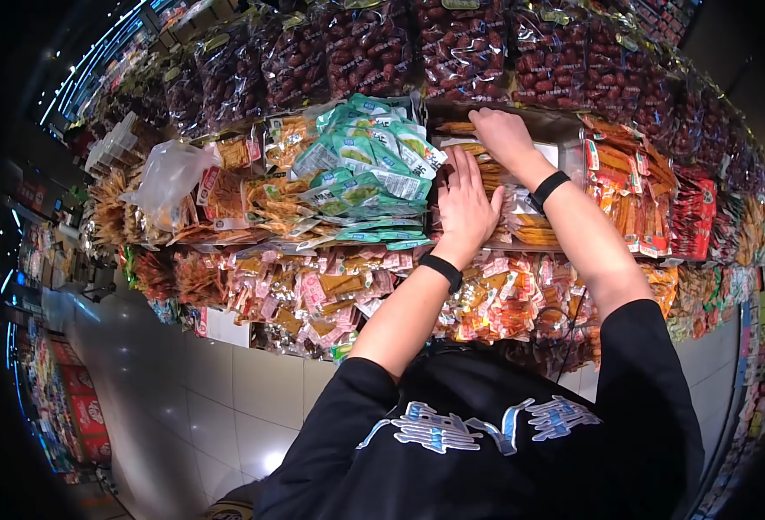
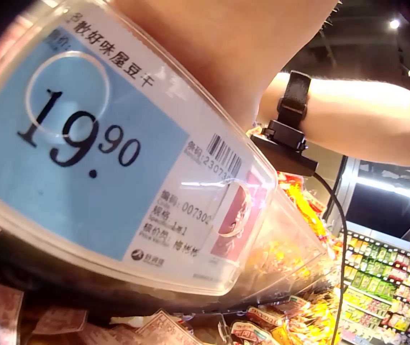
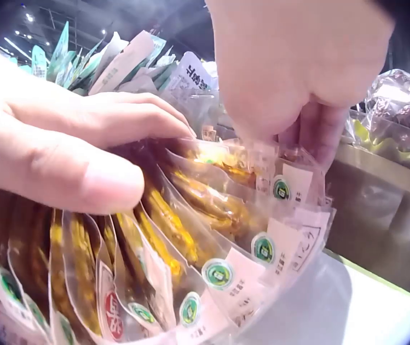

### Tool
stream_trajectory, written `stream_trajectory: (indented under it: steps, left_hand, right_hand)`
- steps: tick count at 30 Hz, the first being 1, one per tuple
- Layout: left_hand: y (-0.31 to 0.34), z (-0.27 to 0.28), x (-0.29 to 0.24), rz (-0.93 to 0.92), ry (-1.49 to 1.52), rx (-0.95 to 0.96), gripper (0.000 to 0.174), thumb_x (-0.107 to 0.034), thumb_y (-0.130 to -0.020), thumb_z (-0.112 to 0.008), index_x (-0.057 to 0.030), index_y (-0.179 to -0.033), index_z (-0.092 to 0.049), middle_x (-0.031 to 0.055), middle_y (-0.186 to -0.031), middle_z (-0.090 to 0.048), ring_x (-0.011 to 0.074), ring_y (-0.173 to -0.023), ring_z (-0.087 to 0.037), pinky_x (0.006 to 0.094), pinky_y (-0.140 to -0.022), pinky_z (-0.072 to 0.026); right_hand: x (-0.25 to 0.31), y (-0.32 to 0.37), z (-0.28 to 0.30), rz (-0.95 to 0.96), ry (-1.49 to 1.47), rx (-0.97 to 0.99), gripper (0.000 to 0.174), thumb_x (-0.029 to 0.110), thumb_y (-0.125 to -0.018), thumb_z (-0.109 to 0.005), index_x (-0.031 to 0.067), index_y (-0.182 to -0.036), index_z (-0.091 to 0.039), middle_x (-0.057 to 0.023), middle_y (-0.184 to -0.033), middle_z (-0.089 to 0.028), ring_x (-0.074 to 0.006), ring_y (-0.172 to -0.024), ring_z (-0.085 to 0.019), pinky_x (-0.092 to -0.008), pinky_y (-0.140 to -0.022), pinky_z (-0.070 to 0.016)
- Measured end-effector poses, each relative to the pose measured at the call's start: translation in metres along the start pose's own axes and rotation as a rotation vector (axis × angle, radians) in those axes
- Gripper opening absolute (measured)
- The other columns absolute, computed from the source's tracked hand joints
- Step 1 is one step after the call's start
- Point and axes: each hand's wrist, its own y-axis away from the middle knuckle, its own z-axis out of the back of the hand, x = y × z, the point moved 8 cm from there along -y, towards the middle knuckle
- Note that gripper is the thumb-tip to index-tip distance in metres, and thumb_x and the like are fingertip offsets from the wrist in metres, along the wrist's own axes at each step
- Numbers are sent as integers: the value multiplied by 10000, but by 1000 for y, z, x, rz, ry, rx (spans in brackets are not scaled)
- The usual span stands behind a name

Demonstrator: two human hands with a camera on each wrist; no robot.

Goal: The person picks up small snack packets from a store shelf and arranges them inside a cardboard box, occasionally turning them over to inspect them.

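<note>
In the head view my left hand [image 1: 469, 208] lies with extended fingers over a row of clear snack packets [image 1: 489, 173] in a bin. The right wrist view shows these packets [image 3: 183, 237] standing on edge, golden-brown inside, with green round logos. My left hand [image 3: 68, 151] presses along their tops, thumb toward the camera. At the back of the bin, my right hand [image 1: 501, 140] reaches down with bent fingers. Seen close, the right hand [image 3: 302, 65] grips the end packet [image 3: 291, 183] of the row, its fingertips partly hidden behind the wrapping.
Green snack packets [image 1: 369, 160] heap up left of the bin, and orange ones [image 1: 621, 186] fill the right side. Bags of dark red dates [image 1: 460, 52] line the back. A price tag [image 2: 83, 151] reading 19.90 fronts the shelf. A plastic bag [image 1: 166, 178] lies far left.
</note>
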Motion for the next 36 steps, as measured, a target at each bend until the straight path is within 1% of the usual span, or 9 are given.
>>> stream_trajectory:
  steps: [3, 9, 13, 16, 17, 20, 23, 29, 36]
  left_hand:
    - [1, -1, -1, -4, -15, 6, 858, -579, -962, -430, 92, -1485, -322, 232, -1572, -291, 374, -1476, -208, 501, -1193, -168]
    - [1, -3, 2, 8, 68, 7, 865, -568, -958, -449, 91, -1497, -293, 240, -1582, -268, 380, -1478, -203, 503, -1196, -164]
    - [2, -3, 3, 23, 117, 15, 868, -555, -956, -463, 93, -1502, -278, 259, -1592, -231, 384, -1494, -171, 506, -1201, -156]
    - [1, -2, 4, 23, 138, -12, 878, -546, -947, -485, 95, -1506, -267, 277, -1595, -206, 385, -1503, -154, 512, -1203, -153]
    - [1, -2, 3, 21, 145, -22, 883, -542, -943, -495, 95, -1507, -263, 283, -1596, -198, 386, -1505, -150, 515, -1203, -153]
    - [1, 0, 1, 12, 140, -29, 902, -528, -922, -534, 101, -1507, -256, 287, -1594, -200, 391, -1499, -170, 524, -1202, -156]
    - [5, 4, 0, 3, 175, -46, 907, -518, -914, -553, 99, -1508, -254, 290, -1590, -210, 397, -1492, -190, 531, -1202, -157]
    - [28, 21, -9, -60, 192, -40, 852, -491, -922, -560, 95, -1487, -309, 296, -1576, -237, 415, -1484, -200, 545, -1203, -147]
    - [59, 55, -23, -141, 328, -12, 754, -410, -923, -593, 107, -1431, -384, 306, -1548, -268, 439, -1480, -183, 561, -1205, -131]
  right_hand:
    - [1, -4, -13, -52, -55, 27, 162, 159, -839, -682, 79, -972, -637, -125, -815, -703, -321, -811, -707, -422, -682, -564]
    - [-6, -7, -3, -250, -140, 301, 194, 226, -857, -682, 73, -977, -680, -161, -849, -710, -346, -874, -693, -453, -732, -549]
    - [-27, 6, 12, -306, -266, 207, 266, 250, -913, -630, 97, -1120, -695, -141, -989, -720, -344, -973, -678, -455, -824, -540]
    - [-10, 29, 23, -128, -383, 80, 265, 238, -936, -601, 59, -1111, -689, -147, -1083, -702, -335, -1063, -646, -440, -890, -523]
    - [1, 36, 27, 28, -387, 25, 282, 224, -958, -571, 19, -1121, -673, -152, -1147, -681, -344, -1121, -617, -433, -959, -495]
    - [2, 49, 10, 33, -398, 87, 319, 235, -968, -559, 18, -1179, -660, -133, -1232, -655, -348, -1234, -545, -453, -1093, -392]
    - [2, 48, 4, 35, -302, 110, 325, 260, -981, -533, 38, -1168, -678, -116, -1262, -643, -337, -1312, -469, -484, -1155, -299]
    - [-8, 44, -10, 0, -292, 237, 325, 287, -988, -509, 89, -1148, -710, -110, -1362, -583, -342, -1361, -407, -515, -1179, -226]
    - [-17, 48, 3, -56, -340, 176, 366, 295, -988, -524, 92, -1268, -646, -141, -1413, -542, -362, -1392, -378, -489, -1163, -263]
